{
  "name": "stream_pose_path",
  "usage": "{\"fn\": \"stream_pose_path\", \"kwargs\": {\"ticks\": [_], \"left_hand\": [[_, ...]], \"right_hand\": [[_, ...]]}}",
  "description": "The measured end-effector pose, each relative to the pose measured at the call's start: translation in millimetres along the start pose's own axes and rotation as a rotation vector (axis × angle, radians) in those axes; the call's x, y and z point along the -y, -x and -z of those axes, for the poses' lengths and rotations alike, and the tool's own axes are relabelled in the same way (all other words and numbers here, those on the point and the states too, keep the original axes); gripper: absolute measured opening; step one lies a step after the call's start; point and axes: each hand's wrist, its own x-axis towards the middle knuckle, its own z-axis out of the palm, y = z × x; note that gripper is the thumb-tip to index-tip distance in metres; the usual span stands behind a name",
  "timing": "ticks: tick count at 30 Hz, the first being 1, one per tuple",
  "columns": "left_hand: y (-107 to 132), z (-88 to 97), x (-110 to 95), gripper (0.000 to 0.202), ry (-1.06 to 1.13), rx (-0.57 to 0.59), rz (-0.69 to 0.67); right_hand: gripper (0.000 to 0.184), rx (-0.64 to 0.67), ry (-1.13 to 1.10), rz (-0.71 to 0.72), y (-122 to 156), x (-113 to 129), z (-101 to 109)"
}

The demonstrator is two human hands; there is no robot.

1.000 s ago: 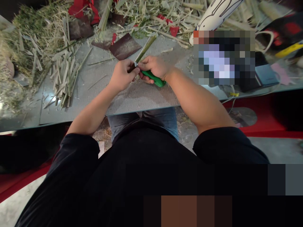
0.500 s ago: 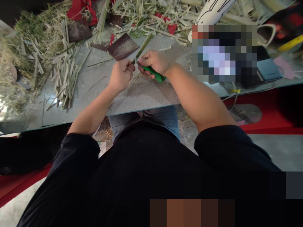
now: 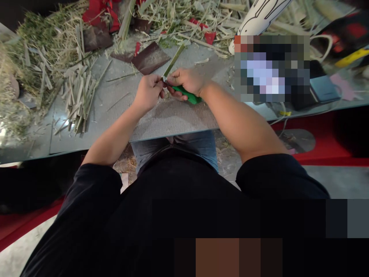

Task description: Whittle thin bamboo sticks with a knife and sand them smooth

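Observation:
My left hand [image 3: 148,91] is closed around the near end of a thin green bamboo strip [image 3: 173,61] that slants away up and to the right. Just beside it, my right hand [image 3: 187,81] grips a green-handled knife [image 3: 188,95], and the small blade tip [image 3: 165,79] rests against the strip between the two hands. Both hands hover over a grey mat on the glass table [image 3: 173,119].
A bundle of cut bamboo strips [image 3: 77,96] lies on the left. Shavings and straw [image 3: 43,46] heap along the back with red scraps [image 3: 98,11] and brown sandpaper sheets [image 3: 151,57]. A phone [image 3: 325,89] and cables lie at the right.
The hands and the strip shifted slightly toward me after edging away; the grip on strip and knife stays the same.

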Motion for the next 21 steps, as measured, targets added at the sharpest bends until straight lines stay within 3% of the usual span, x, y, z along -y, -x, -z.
{"fn": "stream_pose_path", "kwargs": {"ticks": [3, 8, 12, 16, 21], "left_hand": [[3, 0.1, -1, 0.037, -0.052, -0.020, -0.012], [6, -2.6, 1, 0.030, -0.126, -0.087, -0.068], [4, -4.1, 9, 0.027, -0.188, -0.156, -0.133], [1, -4.5, 17, 0.030, -0.218, -0.138, -0.140], [0, -6.9, 13, 0.033, -0.216, -0.090, -0.073]], "right_hand": [[0.078, 0.010, 0.011, -0.023, -1, 1, -5], [0.069, -0.003, 0.032, -0.061, 1, 6, -4], [0.055, -0.142, 0.003, -0.059, 4, 17, 4], [0.051, -0.286, -0.023, 0.017, 12, 29, 21], [0.056, -0.248, 0.004, -0.089, 14, 31, 20]]}}
